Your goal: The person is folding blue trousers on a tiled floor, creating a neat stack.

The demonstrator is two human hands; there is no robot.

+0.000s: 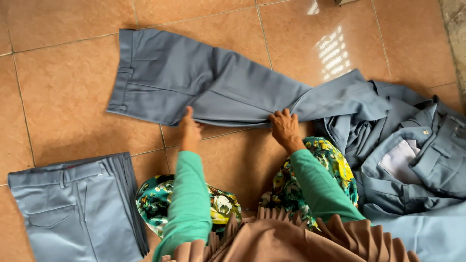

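On the tiled floor (63, 92) ahead of us lies a pair of grey-blue trousers (194, 82), spread flat, waistband at the left and the legs running off to the right. We've got both hands on its near edge. Our left hand (189, 130) presses down on the fabric near the seat, fingers (188, 114) stretched out flat and gripping nothing. Our right hand (285, 127) sits further along the leg, fingers (281, 116) curled over the hem of the cloth, though we cannot tell whether they pinch it or merely press on it. Green sleeves (187, 204) run back from both wrists. Down at the lower left, a neat stack of folded trousers (77, 208) in the same grey-blue rests on the floor, well apart from our hands. Over on the right, a loose heap of matching garments (412, 165) lies crumpled, touching the far end of the spread pair. Between our arms we see floral cloth (310, 179) over our knees and a pleated brown fabric (291, 237) closest to us.
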